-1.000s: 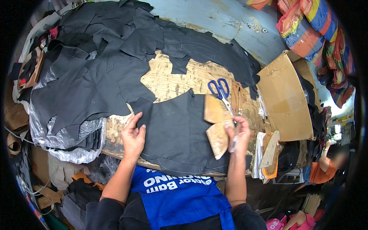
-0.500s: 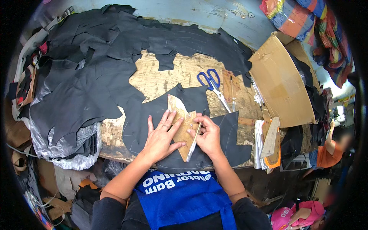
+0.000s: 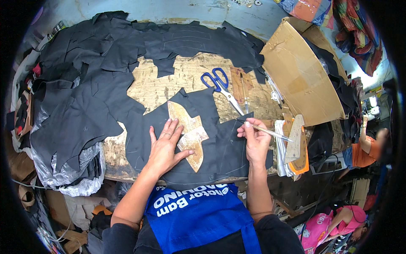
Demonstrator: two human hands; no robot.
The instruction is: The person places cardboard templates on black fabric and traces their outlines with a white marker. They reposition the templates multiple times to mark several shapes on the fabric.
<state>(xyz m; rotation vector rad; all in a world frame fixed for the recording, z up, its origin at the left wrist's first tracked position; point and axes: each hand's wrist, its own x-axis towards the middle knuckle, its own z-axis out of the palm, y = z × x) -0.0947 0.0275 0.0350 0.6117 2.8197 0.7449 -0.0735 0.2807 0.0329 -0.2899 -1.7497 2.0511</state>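
Note:
A tan cardboard pattern piece (image 3: 189, 122), curved and pointed at both ends, lies on a black sheet of leather-like material (image 3: 228, 148) near the table's front. My left hand (image 3: 165, 146) rests with fingers spread over the pattern's left edge and the black material beside it. To the right of the pattern, my right hand (image 3: 256, 144) grips a slim pen (image 3: 270, 132), its pale end pointing to the right, away from the pattern. Thin pale lines are drawn on the black sheet. Blue-handled scissors (image 3: 223, 88) lie just beyond it.
Many black pieces (image 3: 105, 46) cover the table's back and left. A cardboard box (image 3: 302, 76) stands at the right, with several pens beside it and pattern pieces (image 3: 294, 139) at the edge. A plastic-wrapped stack (image 3: 63, 169) sits left. Two other people are at the far right.
My right hand has lifted off the pattern and moved right with the pen, which has turned sideways. My left hand stays on the pattern, nearer its left edge. The whole view has shifted somewhat.

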